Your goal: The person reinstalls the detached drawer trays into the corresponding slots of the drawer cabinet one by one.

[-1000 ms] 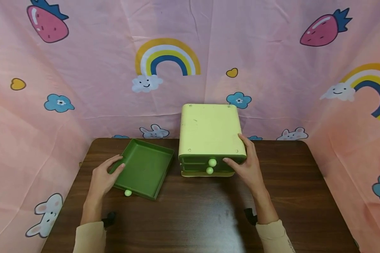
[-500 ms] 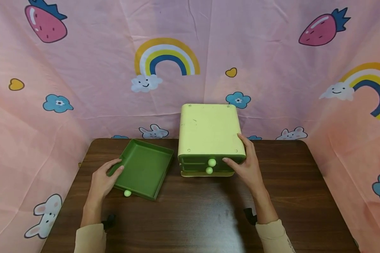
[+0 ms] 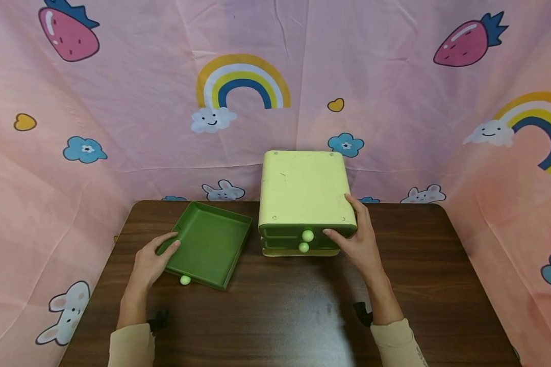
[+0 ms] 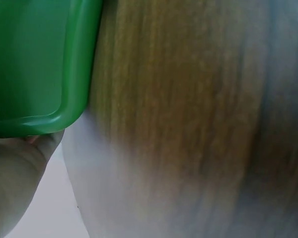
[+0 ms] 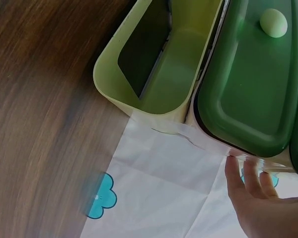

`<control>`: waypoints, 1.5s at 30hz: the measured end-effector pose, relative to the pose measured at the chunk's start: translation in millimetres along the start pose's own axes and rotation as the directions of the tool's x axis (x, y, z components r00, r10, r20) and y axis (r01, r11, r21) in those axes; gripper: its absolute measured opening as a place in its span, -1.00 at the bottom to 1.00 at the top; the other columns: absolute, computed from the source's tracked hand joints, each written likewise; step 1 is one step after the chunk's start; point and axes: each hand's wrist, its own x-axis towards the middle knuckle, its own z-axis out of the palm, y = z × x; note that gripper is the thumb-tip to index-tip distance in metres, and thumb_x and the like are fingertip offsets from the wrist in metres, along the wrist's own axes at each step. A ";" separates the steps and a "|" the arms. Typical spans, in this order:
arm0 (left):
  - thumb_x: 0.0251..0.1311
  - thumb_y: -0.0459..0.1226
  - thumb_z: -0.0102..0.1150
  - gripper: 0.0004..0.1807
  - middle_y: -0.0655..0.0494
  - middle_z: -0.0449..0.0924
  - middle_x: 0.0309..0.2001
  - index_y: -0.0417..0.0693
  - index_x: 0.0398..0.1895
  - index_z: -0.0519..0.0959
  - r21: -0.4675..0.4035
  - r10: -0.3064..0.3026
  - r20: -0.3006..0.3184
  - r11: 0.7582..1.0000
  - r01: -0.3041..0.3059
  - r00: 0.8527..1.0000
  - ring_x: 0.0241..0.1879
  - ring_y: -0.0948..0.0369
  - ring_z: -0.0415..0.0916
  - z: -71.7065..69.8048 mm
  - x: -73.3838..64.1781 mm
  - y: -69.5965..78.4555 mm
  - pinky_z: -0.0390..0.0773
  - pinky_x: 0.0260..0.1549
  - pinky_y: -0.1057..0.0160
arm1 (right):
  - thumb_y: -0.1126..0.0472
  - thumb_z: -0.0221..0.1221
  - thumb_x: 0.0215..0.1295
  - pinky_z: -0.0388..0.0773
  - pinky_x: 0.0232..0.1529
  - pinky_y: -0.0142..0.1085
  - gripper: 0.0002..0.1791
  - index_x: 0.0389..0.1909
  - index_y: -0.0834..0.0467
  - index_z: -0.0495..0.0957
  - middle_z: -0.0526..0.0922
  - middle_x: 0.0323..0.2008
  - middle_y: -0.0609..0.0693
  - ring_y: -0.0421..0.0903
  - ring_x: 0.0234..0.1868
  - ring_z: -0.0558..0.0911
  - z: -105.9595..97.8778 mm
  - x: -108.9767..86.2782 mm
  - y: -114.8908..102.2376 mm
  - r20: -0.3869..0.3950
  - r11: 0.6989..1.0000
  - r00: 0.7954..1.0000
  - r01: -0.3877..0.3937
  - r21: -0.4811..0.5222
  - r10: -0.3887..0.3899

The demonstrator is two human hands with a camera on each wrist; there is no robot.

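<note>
A shallow green drawer (image 3: 206,244) with a pale round knob (image 3: 185,280) lies turned at an angle on the left of the table. My left hand (image 3: 149,262) grips its left side, fingers and thumb at the rim. In the left wrist view the hand is mostly hidden by the drawer's corner. To the right stands a pale yellow-green mini drawer cabinet (image 3: 305,188) with two green drawers in place. My right hand (image 3: 361,250) holds its right front corner, thumb across the upper drawer's front and fingers along the side. The right wrist view shows the empty bottom compartment (image 5: 181,79).
The dark wooden table (image 3: 275,316) extends in front of the cabinet and to its right. A pink patterned cloth (image 3: 385,117) hangs behind the table and along both sides. The cabinet stands close to the back edge.
</note>
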 end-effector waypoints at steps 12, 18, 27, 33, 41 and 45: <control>0.38 0.25 -0.05 -0.27 -0.38 0.04 0.48 0.20 0.53 0.25 0.020 -0.074 0.122 0.997 0.072 0.990 0.31 -0.51 0.07 -8.1 0.4 -1.6 0.21 0.05 -0.50 | 0.36 0.42 0.14 0.23 0.29 0.17 -0.02 0.52 0.21 0.09 0.15 0.47 0.23 0.17 0.44 0.22 -0.2 0.5 0.4 0.023 0.999 0.999 -0.046 0.004 0.046; 0.37 0.28 -0.08 -0.24 -0.40 0.03 0.48 0.25 0.56 0.18 0.055 -0.069 0.159 0.997 0.061 0.985 0.30 -0.52 0.08 -13.7 2.3 -1.9 0.21 0.04 -0.51 | 0.33 0.44 0.13 0.23 0.29 0.17 0.04 0.56 0.00 0.06 0.12 0.51 0.10 0.10 0.46 0.20 3.5 2.3 30.7 0.024 0.998 0.998 -0.057 0.032 0.057; 0.36 0.28 -0.05 -0.25 -0.41 0.03 0.48 0.35 0.56 0.13 0.065 -0.058 0.157 0.997 0.049 0.986 0.32 -0.52 0.04 -17.8 2.3 1.5 0.17 0.06 -0.52 | 0.21 0.46 0.13 0.23 0.30 0.14 0.04 0.54 -0.22 0.07 0.14 0.50 -0.04 0.00 0.46 0.20 3.5 2.1 41.8 0.010 0.999 0.999 -0.046 0.024 0.045; 0.38 0.26 -0.06 -0.27 -0.43 0.02 0.47 0.40 0.56 0.12 0.072 -0.062 0.166 0.996 0.050 0.984 0.30 -0.53 0.06 -18.2 1.2 0.9 0.19 0.06 -0.51 | 0.19 0.45 0.15 0.23 0.31 0.16 0.02 0.54 -0.20 0.08 0.14 0.50 -0.03 0.01 0.47 0.20 3.9 2.1 42.0 0.007 0.998 0.999 -0.054 0.012 0.054; 0.35 0.26 -0.01 -0.26 -0.39 -0.04 0.50 0.42 0.55 0.12 0.000 -0.058 0.173 0.998 0.059 0.983 0.31 -0.52 0.08 -14.4 -6.3 1.7 0.22 0.05 -0.51 | 0.25 0.44 0.15 0.21 0.30 0.20 0.01 0.55 -0.05 0.08 0.13 0.50 0.07 0.07 0.47 0.19 1.0 2.6 26.7 0.004 0.998 0.998 -0.069 0.016 0.069; 0.33 0.24 0.06 -0.23 -0.35 -0.06 0.52 0.37 0.55 0.14 -0.034 -0.052 0.176 0.998 0.059 0.983 0.32 -0.50 0.10 -13.1 -13.3 2.8 0.26 0.06 -0.48 | 0.18 0.46 0.13 0.24 0.30 0.17 0.02 0.53 -0.20 0.08 0.15 0.50 -0.03 0.00 0.46 0.20 4.3 3.0 40.6 -0.005 0.998 0.998 -0.055 0.011 0.055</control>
